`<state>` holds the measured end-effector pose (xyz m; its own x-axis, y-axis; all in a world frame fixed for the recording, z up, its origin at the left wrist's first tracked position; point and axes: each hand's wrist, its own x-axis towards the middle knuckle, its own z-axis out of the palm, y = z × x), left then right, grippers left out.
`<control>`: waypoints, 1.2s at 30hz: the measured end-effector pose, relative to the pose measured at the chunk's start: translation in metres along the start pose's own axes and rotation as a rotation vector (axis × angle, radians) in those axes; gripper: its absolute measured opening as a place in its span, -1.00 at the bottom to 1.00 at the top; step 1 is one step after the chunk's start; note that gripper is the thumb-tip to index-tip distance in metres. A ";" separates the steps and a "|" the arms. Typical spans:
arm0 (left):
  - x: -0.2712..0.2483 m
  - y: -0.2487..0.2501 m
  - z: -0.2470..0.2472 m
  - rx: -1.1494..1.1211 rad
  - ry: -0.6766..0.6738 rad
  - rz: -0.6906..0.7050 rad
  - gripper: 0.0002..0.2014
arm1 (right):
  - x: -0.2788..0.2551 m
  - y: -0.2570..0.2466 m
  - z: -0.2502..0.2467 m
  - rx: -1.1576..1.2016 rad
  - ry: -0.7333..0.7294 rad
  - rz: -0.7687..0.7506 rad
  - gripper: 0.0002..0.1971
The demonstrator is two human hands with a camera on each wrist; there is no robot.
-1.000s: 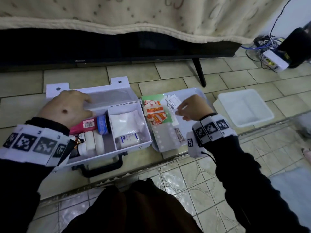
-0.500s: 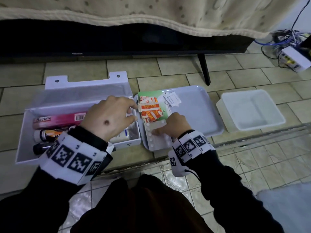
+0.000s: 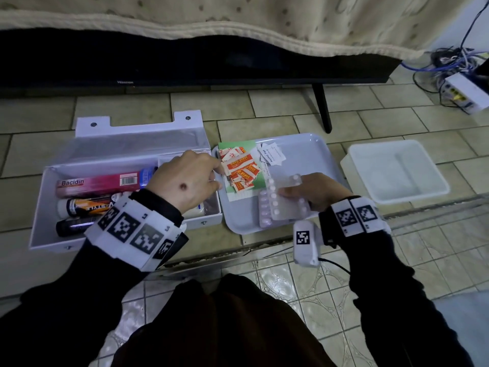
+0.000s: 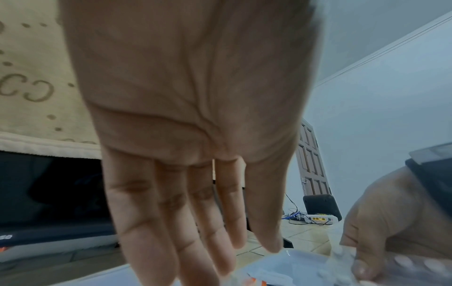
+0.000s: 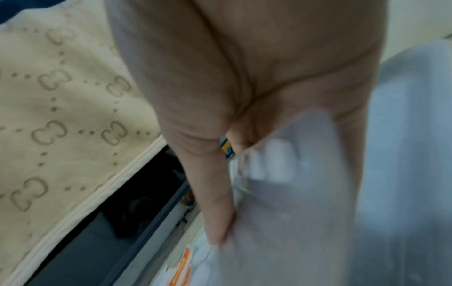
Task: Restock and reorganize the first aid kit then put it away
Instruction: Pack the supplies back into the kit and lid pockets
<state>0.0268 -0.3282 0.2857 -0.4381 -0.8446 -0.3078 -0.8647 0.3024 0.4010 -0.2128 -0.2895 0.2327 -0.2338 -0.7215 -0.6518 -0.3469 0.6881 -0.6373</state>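
The white first aid kit (image 3: 63, 245) lies open on the floor with a pink Bacidin box (image 3: 98, 182) and two tubes (image 3: 84, 205) inside. Right of it, a pale tray (image 3: 312, 147) holds orange plaster packets (image 3: 239, 170), alcohol pad sachets (image 3: 272, 154) and a pinkish pill strip (image 3: 264, 211). My left hand (image 3: 215, 176) reaches over the kit's right compartment, its straight fingers (image 4: 208, 241) at the tray edge by the plasters. My right hand (image 3: 304, 194) grips a clear blister pack (image 3: 287, 201) just above the tray; the pack (image 5: 281, 193) looks blurred in the right wrist view.
An empty white tub (image 3: 394, 170) stands right of the tray. A television (image 3: 185, 64) under a beige cloth (image 3: 238, 22) runs along the back, with one stand leg (image 3: 321, 107) behind the tray. A router and cables (image 3: 463, 91) sit far right.
My left hand crossed from the kit's left side to its right edge by the plasters. My right hand came down onto the blister packs and has lifted one off the tray.
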 end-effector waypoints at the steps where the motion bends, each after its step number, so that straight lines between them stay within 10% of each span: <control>1: 0.000 -0.001 0.000 -0.001 0.002 0.004 -0.73 | -0.001 0.002 -0.003 0.095 -0.022 0.015 -0.97; 6: -0.003 -0.006 -0.001 -0.053 -0.003 0.015 -0.74 | -0.003 0.005 -0.021 0.176 -0.042 0.024 -0.46; 17: -0.077 -0.129 -0.058 -0.059 0.141 -0.309 -0.71 | -0.024 -0.121 0.034 0.207 -0.299 -0.318 -0.58; 28: -0.065 -0.150 -0.013 0.038 0.109 -0.129 -0.57 | -0.012 -0.211 0.144 -0.192 -0.270 -0.484 -0.82; 36: -0.052 -0.151 -0.008 0.200 -0.248 -0.181 -0.41 | -0.024 -0.236 0.172 -0.485 -0.114 -0.636 -0.87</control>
<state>0.1822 -0.3335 0.2475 -0.2982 -0.7671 -0.5680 -0.9540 0.2584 0.1519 0.0307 -0.4211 0.3283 0.2258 -0.9333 -0.2793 -0.7439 0.0199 -0.6680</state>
